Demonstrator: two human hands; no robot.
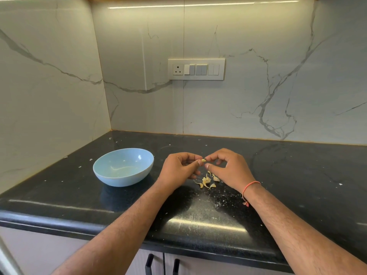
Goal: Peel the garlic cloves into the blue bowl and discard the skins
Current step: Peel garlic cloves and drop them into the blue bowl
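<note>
No brand, label or writing can be read anywhere. A pale blue, rounded glossy bowl (123,166) is seen on the black speckled stone countertop (297,175), to the left of the hands; whether anything lies inside cannot be told from the reflections. A small, pale yellow garlic clove (203,160) is pinched between the thumb and curled fingers of the left hand (178,169) and is met by the fingertips of the right hand (228,167), whose thumb and forefinger are closed on its other end. A loose heap of papery cream garlic skins and cloves (207,180) is left on the countertop beneath the hands. A thin orange thread bracelet (250,186) is worn on the right wrist.
</note>
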